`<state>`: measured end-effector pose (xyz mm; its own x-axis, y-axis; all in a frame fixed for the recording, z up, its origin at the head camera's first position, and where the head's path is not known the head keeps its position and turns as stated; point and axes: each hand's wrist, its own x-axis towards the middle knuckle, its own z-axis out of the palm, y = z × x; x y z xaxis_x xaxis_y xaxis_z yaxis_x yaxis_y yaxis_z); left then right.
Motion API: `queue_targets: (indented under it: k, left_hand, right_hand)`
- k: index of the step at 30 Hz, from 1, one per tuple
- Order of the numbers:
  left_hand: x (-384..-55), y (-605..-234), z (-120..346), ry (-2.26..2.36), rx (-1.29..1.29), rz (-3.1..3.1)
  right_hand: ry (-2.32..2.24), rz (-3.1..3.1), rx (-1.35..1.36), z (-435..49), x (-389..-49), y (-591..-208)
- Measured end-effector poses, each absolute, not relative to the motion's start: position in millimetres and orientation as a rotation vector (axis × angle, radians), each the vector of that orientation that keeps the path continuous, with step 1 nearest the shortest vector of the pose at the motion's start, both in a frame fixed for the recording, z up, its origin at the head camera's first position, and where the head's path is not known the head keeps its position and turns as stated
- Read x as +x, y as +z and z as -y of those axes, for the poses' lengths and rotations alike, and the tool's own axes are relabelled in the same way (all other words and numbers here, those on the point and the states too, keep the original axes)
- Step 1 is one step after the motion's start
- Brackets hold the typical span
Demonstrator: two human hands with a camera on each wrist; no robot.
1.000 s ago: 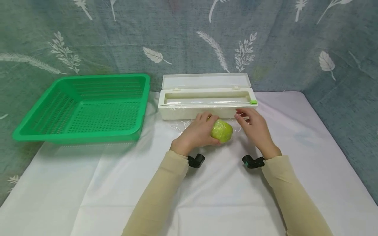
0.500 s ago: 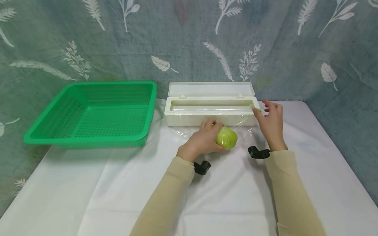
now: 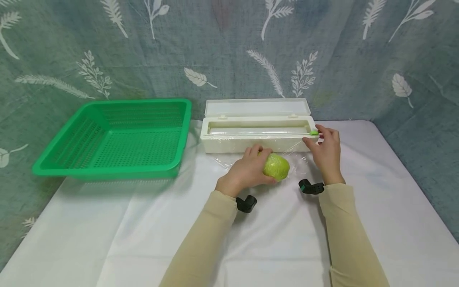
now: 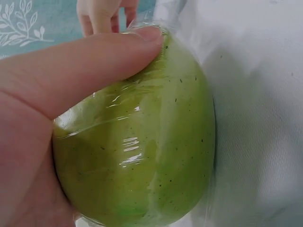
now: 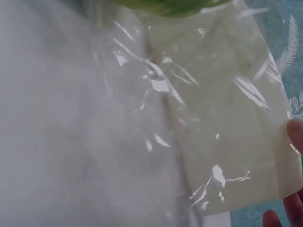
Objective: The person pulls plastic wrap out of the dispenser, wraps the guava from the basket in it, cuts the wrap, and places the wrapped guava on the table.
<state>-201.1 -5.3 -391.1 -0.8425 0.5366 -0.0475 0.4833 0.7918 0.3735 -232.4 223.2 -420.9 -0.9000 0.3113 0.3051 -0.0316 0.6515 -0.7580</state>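
Observation:
A yellow-green fruit [image 3: 276,167] with dark specks sits wrapped in cling film, in front of a white cling film dispenser [image 3: 229,144] with its lid raised. My left hand [image 3: 245,169] grips the fruit from the left; in the left wrist view its thumb [image 4: 118,54] presses the film near the top. Clear film [image 5: 161,85] stretches between fruit and dispenser in the right wrist view. At the dispenser's right end, my right hand [image 3: 326,153] holds the corner, thumb on the front wall and index finger beside the green slide cutter [image 3: 314,132]. Some right fingers are partly hidden.
A green perforated plastic basket [image 3: 136,171] stands on the left of the white-covered table [image 3: 279,239]. Behind the table hangs a grey-green leaf-patterned cloth [image 3: 229,59]. A small black camera is on each wrist.
My right hand has moved from the film beside the fruit to the dispenser's right end, by the slide cutter. My left hand keeps holding the fruit. The head view has shifted slightly.

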Motion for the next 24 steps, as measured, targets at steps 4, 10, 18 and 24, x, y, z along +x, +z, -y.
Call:
queue_targets:
  k: [4,10,18,24]
  left_hand:
    - [-203,-393,6,0.534,0.795,-2.829]
    - [-206,-392,6,0.519,0.806,-2.826]
    - [-209,-394,3,0.529,0.800,-2.811]
    - [-211,-396,-1,0.539,0.816,-2.809]
  right_hand:
    - [1.110,2.470,-0.207,-227,-232,-424]
    - [1.079,2.464,-0.203,-234,-230,-423]
    - [1.152,2.531,-0.315,-225,-236,-423]
    - [1.201,2.421,-0.303,-229,-240,-432]
